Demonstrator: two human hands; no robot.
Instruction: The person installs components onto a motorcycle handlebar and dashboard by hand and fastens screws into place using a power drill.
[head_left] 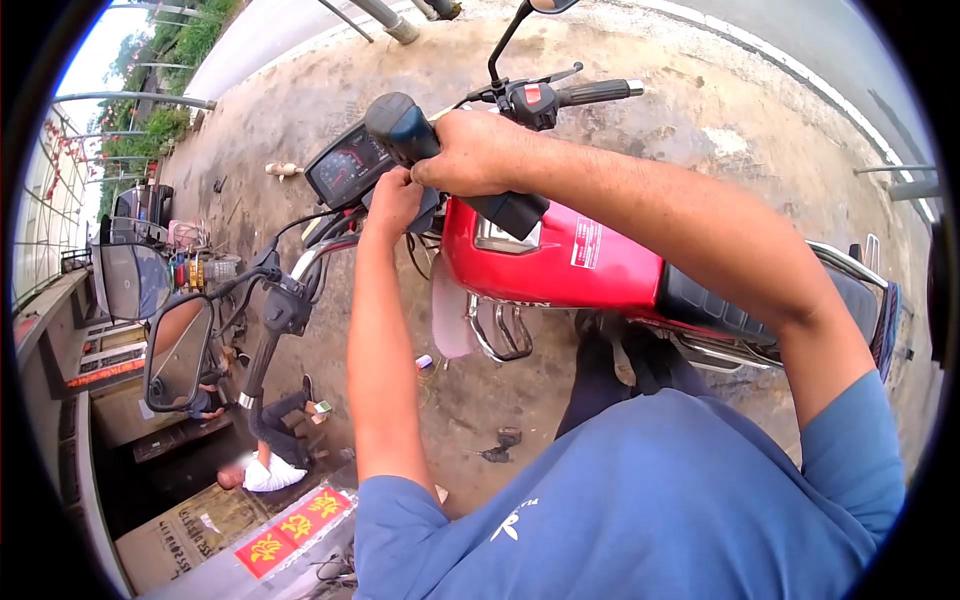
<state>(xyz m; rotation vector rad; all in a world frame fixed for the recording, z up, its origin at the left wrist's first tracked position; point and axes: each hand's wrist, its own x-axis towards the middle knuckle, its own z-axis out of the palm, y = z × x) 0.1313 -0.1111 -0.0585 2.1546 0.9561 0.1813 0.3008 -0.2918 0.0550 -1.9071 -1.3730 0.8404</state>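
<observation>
My right hand (470,152) is wrapped around the grip of a dark cordless power drill (398,124), held over the front of a red motorcycle (560,258). The drill's rounded rear end points up towards the instrument panel (346,168), and its black battery (512,212) sits above the fuel tank. Close against the right hand, my left hand (395,202) has its fingers pinched together below the drill. What those fingers hold, and the drill's front end, are hidden.
Handlebar grips (600,92) and mirrors (182,345) stick out on both sides. Another drill (500,445) lies on the ground by my feet. At lower left a person in a white shirt (272,472) sits near a red sign (292,530). Other vehicles (140,215) stand farther off.
</observation>
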